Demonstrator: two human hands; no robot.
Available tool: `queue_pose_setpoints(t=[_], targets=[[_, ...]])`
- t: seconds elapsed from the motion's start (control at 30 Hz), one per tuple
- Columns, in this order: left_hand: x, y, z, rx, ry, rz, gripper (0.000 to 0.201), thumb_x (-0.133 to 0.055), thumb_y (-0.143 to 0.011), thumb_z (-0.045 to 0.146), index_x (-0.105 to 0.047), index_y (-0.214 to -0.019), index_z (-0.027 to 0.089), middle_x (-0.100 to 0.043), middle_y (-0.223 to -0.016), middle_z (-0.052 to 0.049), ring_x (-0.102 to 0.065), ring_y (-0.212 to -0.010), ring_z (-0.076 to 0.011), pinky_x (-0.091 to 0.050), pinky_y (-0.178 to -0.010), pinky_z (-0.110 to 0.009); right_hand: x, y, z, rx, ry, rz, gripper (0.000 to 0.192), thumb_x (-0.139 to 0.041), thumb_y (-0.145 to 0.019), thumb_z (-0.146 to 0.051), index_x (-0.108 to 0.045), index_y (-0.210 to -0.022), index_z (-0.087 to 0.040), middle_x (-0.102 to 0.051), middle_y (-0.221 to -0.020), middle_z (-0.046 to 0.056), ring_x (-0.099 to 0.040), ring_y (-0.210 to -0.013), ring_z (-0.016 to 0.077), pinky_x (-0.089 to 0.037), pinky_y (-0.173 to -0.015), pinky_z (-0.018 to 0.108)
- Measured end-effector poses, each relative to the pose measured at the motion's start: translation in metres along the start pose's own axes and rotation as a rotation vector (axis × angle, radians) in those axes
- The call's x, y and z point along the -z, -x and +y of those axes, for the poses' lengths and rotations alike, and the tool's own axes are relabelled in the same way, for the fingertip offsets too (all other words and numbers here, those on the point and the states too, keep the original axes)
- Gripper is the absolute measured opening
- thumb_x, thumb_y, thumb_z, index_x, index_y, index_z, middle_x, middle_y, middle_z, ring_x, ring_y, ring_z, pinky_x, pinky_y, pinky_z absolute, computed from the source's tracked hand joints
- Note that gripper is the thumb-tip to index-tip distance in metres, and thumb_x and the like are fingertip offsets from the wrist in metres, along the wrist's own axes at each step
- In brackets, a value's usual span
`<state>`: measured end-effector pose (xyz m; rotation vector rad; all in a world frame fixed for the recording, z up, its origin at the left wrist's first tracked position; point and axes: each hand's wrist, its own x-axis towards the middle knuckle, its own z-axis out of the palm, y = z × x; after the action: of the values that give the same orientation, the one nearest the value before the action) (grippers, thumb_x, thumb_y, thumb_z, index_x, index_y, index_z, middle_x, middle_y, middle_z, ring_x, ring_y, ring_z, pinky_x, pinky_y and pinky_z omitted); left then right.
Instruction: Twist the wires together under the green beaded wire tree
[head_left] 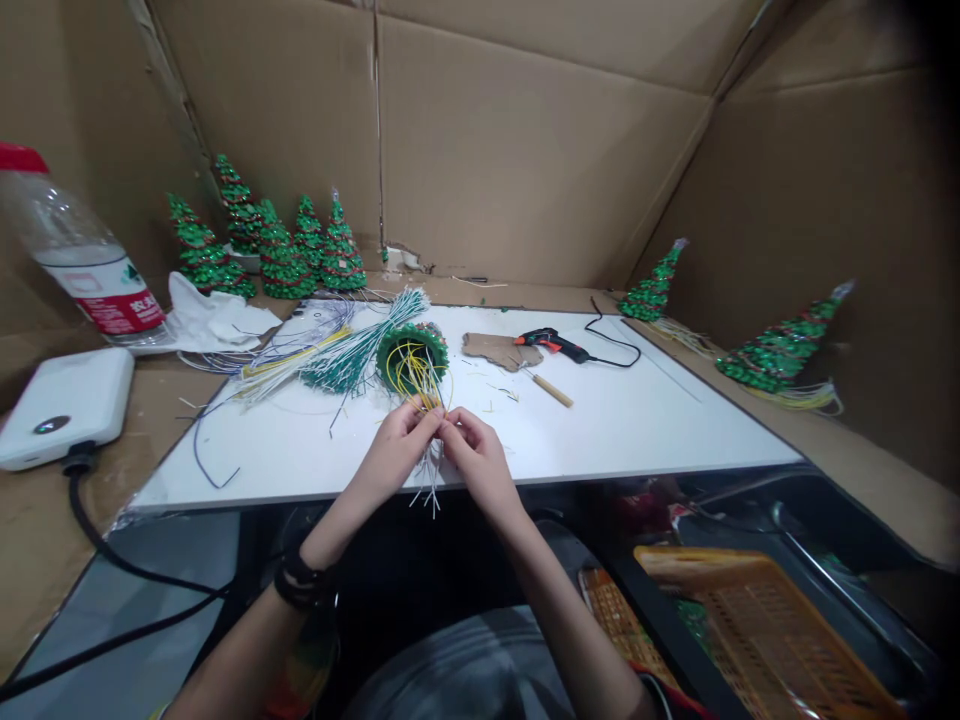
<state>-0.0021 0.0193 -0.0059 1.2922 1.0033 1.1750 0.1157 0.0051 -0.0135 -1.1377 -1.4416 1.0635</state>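
Observation:
My left hand and my right hand meet at the near edge of the white board. Both pinch a bundle of thin white and yellow wires whose loose ends hang below my fingers. The wires run up into the open base of a green beaded tree lying on its side just beyond my hands. A sheaf of green-tipped white wires lies to its left.
Several finished green trees stand at the back left; two more lie at the right. A glue gun, a cardboard scrap, a stick, a bottle, a white box and an orange basket are around.

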Motion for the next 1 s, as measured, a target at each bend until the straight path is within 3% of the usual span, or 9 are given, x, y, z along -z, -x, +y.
queue_pose_setpoints(t=[0.23,0.6,0.9,1.0], targets=[[0.004,0.0,0.003,0.028,0.095,-0.052,0.028,-0.057,-0.076,0.036,-0.042,-0.06,0.019,-0.039,-0.049,0.007,-0.034,-0.046,-0.0077,-0.028,-0.049,-0.022,0.003,-0.002,0.003,-0.023,-0.071,-0.084,0.026,-0.049,-0.08,-0.042,-0.048,-0.068,-0.018,-0.038,-0.049,-0.007,-0.031,-0.045,0.008,-0.023,-0.043,0.019],[0.008,0.0,0.004,0.071,0.17,-0.037,0.023,-0.062,-0.073,0.034,-0.048,-0.065,0.017,-0.04,-0.048,0.007,-0.032,-0.045,-0.0066,-0.024,-0.047,-0.02,0.004,-0.005,0.002,-0.054,-0.177,-0.123,0.023,-0.053,-0.079,-0.039,-0.052,-0.075,-0.017,-0.04,-0.046,-0.008,-0.031,-0.042,0.0063,-0.022,-0.042,0.019],[0.01,-0.001,0.005,0.074,0.192,-0.036,0.02,-0.065,-0.071,0.032,-0.054,-0.066,0.016,-0.031,-0.043,0.009,-0.023,-0.041,-0.0054,-0.017,-0.043,-0.02,0.005,-0.007,-0.001,-0.107,-0.219,-0.104,0.029,-0.057,-0.074,-0.04,-0.055,-0.088,-0.015,-0.038,-0.044,-0.01,-0.029,-0.039,0.0053,-0.019,-0.04,0.018],[0.011,-0.001,0.004,0.073,0.178,-0.033,0.021,-0.065,-0.071,0.033,-0.056,-0.064,0.016,-0.03,-0.042,0.009,-0.021,-0.041,-0.0052,-0.016,-0.042,-0.02,0.006,-0.007,-0.003,-0.121,-0.258,-0.108,0.029,-0.059,-0.072,-0.041,-0.055,-0.082,-0.014,-0.036,-0.045,-0.01,-0.027,-0.04,0.0048,-0.017,-0.039,0.018]])
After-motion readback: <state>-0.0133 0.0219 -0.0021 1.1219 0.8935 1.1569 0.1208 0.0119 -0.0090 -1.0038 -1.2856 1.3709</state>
